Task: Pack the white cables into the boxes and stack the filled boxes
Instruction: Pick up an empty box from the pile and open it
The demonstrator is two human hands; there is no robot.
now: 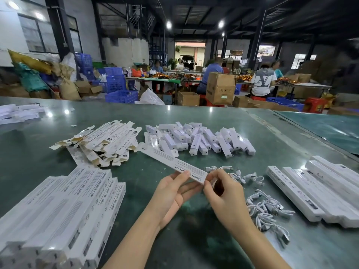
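Note:
A long white box (171, 162) printed "SMART SENSOR LAMP" slants up to the left above the green table. My left hand (174, 193) holds its near part, thumb on top and fingers underneath. My right hand (221, 189) pinches the box's near end with curled fingers. Coiled white cables (266, 208) lie loose just right of my right hand, with more white cables (240, 175) behind it. A stack of filled boxes (64, 214) lies at the near left.
Flat unfolded boxes (104, 142) are heaped at the middle left. Small white lamp units (200, 138) are piled behind the held box. More long boxes (318, 191) lie in a row at the right. Other people sit at far tables among cartons and blue crates.

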